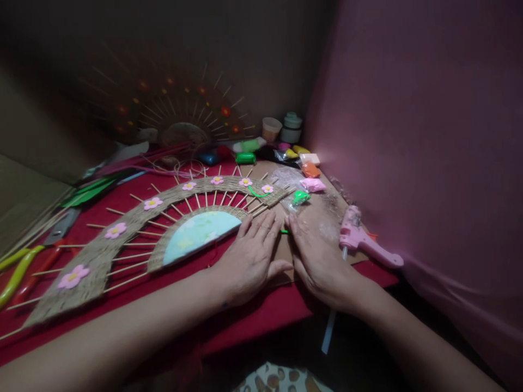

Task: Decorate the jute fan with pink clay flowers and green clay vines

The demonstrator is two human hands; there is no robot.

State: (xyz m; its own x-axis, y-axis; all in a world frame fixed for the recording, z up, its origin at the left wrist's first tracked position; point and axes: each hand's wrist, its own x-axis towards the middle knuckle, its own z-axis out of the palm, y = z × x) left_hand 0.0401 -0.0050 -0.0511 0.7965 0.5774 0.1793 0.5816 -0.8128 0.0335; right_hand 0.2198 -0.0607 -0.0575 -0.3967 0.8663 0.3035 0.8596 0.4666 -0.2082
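Note:
My left hand [255, 253] lies palm down with fingers stretched forward, at the right end of a half-round fan frame of thin sticks and woven band [167, 193]. Pink flowers [152, 203] with yellow centres sit along the band, and a thin green strand [257, 193] curves between the two rightmost ones. Facing it across a narrow gap, my right hand [312, 256] is tilted on its edge, fingers extended, over the brown board [281, 272]. A short bit of green [284, 232] shows between my hands. The light blue half-circle [200, 234] is just left of my left hand.
A pink glue gun [363, 239] lies right of my right hand. Bright clay packets [312, 185] and a green clay packet [301, 197] lie beyond my hands. Scissors [59, 228] are at the left; a cup [271, 129] and jar [291, 128] stand behind. Another flowered fan [183, 111] leans at the back.

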